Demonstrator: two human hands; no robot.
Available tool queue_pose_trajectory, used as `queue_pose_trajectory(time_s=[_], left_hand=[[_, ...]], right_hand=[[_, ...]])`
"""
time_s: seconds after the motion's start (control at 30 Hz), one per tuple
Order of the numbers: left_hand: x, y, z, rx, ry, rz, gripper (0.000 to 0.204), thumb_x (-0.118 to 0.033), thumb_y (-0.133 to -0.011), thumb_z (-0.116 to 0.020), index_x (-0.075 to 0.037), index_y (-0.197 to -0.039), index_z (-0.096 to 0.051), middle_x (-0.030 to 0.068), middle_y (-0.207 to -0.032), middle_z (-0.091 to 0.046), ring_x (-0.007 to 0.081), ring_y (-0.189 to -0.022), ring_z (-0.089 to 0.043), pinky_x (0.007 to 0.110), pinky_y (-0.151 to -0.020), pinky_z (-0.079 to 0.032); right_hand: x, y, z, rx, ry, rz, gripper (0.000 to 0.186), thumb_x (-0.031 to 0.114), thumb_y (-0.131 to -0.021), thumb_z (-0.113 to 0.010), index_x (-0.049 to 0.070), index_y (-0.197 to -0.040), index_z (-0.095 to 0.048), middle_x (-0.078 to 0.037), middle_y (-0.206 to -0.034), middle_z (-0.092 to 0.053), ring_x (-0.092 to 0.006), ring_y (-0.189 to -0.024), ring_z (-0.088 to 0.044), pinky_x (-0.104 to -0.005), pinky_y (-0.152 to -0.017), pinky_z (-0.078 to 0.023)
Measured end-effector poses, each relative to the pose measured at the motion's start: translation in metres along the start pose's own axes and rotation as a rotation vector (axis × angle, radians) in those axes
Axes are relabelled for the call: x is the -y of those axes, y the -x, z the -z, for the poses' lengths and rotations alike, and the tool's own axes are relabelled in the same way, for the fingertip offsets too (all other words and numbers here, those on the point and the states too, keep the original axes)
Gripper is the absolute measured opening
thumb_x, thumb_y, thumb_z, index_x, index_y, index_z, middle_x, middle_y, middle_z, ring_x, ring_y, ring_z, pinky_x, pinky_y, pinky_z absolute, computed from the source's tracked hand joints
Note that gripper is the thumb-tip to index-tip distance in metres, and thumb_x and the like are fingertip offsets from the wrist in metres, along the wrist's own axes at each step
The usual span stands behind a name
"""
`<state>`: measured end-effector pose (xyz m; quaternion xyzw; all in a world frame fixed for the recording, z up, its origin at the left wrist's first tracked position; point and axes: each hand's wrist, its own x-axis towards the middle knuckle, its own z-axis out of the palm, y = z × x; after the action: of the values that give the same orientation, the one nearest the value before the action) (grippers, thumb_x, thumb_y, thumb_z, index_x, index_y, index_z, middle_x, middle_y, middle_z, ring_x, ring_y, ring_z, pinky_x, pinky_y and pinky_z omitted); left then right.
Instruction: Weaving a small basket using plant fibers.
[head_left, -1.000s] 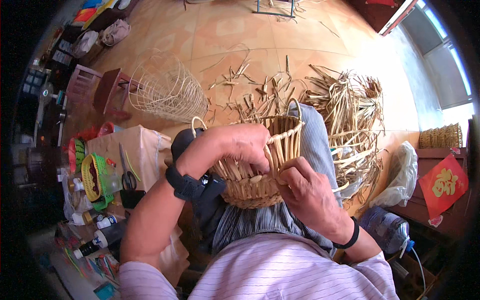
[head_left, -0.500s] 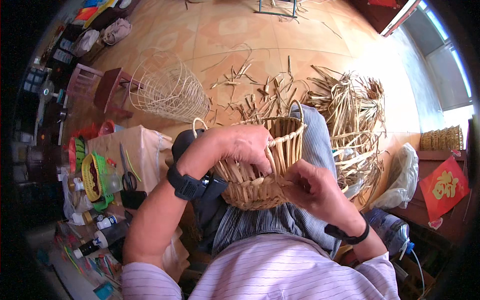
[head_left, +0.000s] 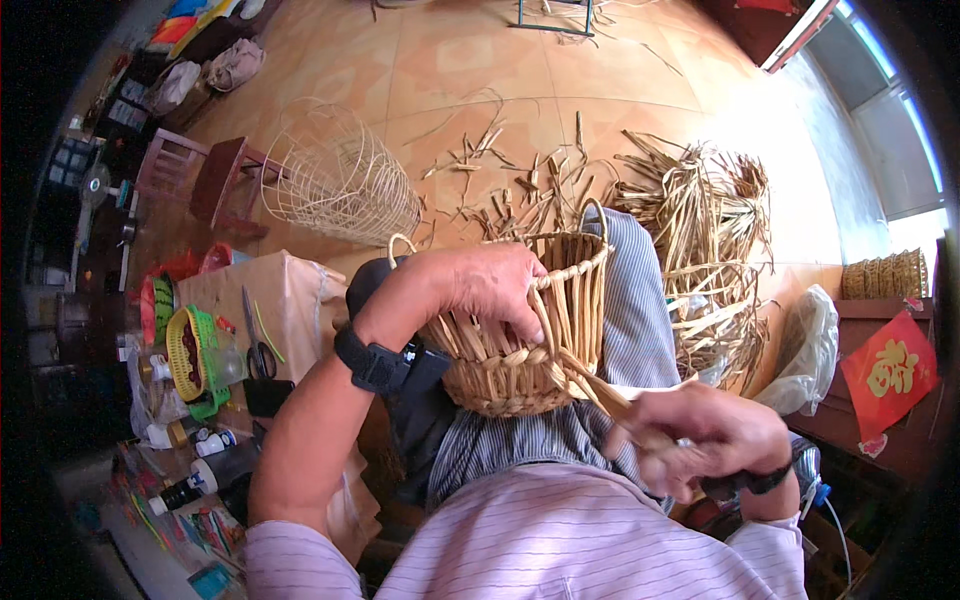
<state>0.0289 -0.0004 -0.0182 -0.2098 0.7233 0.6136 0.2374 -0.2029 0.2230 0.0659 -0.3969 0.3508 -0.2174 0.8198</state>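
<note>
In the head view, the basket (head_left: 510, 388) rests on the person's lap, with its opening facing up and away from the body. Its lower band is closely woven; above this band, upright stakes (head_left: 575, 310) run to the rim, with gaps between them. Two loop handles stand on the rim, the left handle (head_left: 399, 247) and the right handle (head_left: 594, 213). The left hand (head_left: 500, 290) lies across the near part of the opening and grasps the basket near the rim; the positions of its hidden fingers cannot be told. The right hand (head_left: 700, 432) is clenched on a strand (head_left: 598, 390), to the right of the basket and nearer the body. The strand runs from this hand to the basket wall at the top of the woven band. The right hand is slightly blurred. On the left, a cloth-covered tabletop (head_left: 238, 290) carries scissors (head_left: 261, 358) and, beside them, a green tray (head_left: 208, 398). Beyond the lap, an open-mesh frame (head_left: 345, 185) lies on the floor (head_left: 470, 65). Scraps (head_left: 535, 190) and a straw bundle (head_left: 690, 205) lie to its right.
</note>
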Motion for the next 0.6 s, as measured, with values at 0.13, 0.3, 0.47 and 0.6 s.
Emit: queue_pose_trajectory(time_s=[0.13, 0.3, 0.47, 0.6], left_hand=[[-0.005, 0.004, 0.001, -0.023, -0.094, 0.049, 0.044, -0.017, -0.077, -0.088, 0.002, -0.115, -0.077, 0.0083, -0.100, -0.082, 0.0149, -0.084, -0.075, 0.032, -0.079, -0.060], [-0.003, 0.003, 0.000, -0.040, -0.041, 0.023, 0.043, -0.017, -0.079, -0.088, 0.003, -0.116, -0.077, 0.0087, -0.101, -0.082, 0.0139, -0.085, -0.075, 0.031, -0.080, -0.060], [-0.004, 0.004, -0.003, -0.004, 0.066, 0.060, 0.043, -0.017, -0.081, -0.088, 0.002, -0.117, -0.076, 0.0086, -0.101, -0.082, 0.0138, -0.085, -0.075, 0.032, -0.080, -0.060], [-0.020, 0.011, -0.003, -0.084, -0.011, -0.020, 0.043, -0.018, -0.082, -0.087, 0.001, -0.118, -0.075, 0.0079, -0.102, -0.082, 0.0128, -0.086, -0.074, 0.032, -0.080, -0.060]], right_hand=[[0.003, 0.055, 0.017, -0.310, 0.481, 0.294, 0.020, 0.010, -0.102, -0.073, -0.001, -0.119, -0.070, -0.007, -0.083, -0.071, -0.0164, -0.069, -0.071, -0.0300, -0.064, -0.056], [-0.026, 0.132, 0.097, -1.540, 0.897, 0.155, 0.004, 0.003, -0.094, -0.075, 0.000, -0.096, -0.071, -0.011, -0.103, -0.072, -0.0243, -0.093, -0.070, -0.0327, -0.083, -0.056], [-0.054, 0.009, 0.011, -1.357, 1.254, 0.400, 0.033, 0.002, -0.065, -0.089, 0.006, -0.090, -0.067, -0.010, -0.091, -0.066, -0.0297, -0.092, -0.067, -0.0440, -0.073, -0.054], [-0.075, -0.081, -0.030, -0.877, 1.290, 0.313, 0.042, 0.028, -0.085, -0.085, 0.007, -0.105, -0.055, -0.011, -0.094, -0.060, -0.0309, -0.082, -0.067, -0.0429, -0.066, -0.057]])
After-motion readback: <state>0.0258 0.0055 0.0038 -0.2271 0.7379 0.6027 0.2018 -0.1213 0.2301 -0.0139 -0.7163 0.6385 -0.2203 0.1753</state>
